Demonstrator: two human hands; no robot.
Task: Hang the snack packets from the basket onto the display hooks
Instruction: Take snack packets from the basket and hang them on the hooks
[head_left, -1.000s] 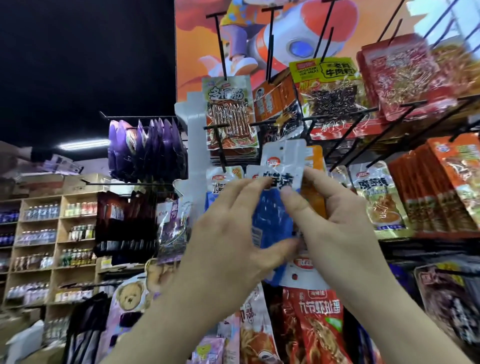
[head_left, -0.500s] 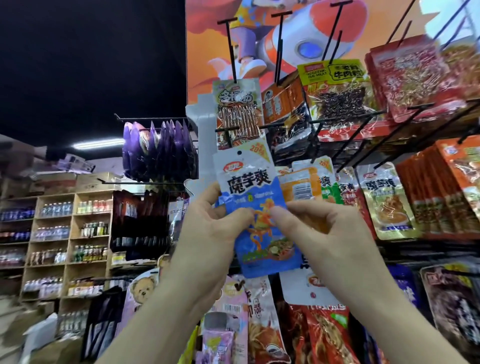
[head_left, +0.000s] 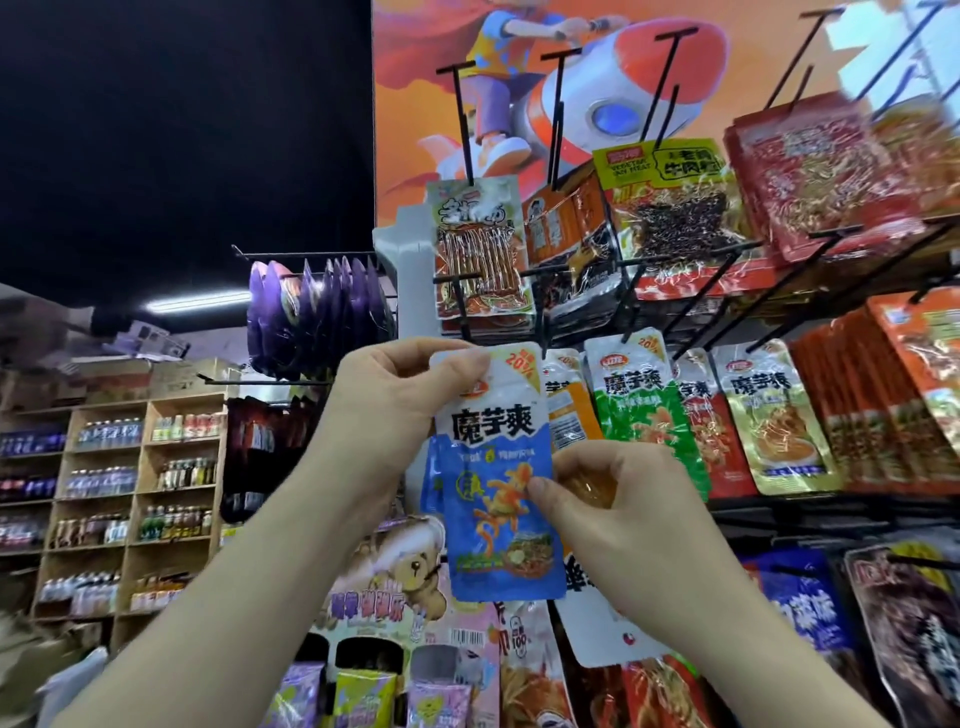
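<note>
Pinching the packet (head_left: 496, 525) in left hand (head_left: 384, 410) and right hand (head_left: 623, 519) grips, we are risking missing the hook (head_left: 457, 277) if it tilts.

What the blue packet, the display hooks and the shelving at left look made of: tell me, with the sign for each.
Blue packet: glossy printed plastic film, likely; it shows sheen and slight wrinkles.
Display hooks: thin black rods, probably coated metal wire; straight and slim despite their load.
Shelving: pale, matte wood or plywood, judging by colour; grain too blurred to confirm.
</note>
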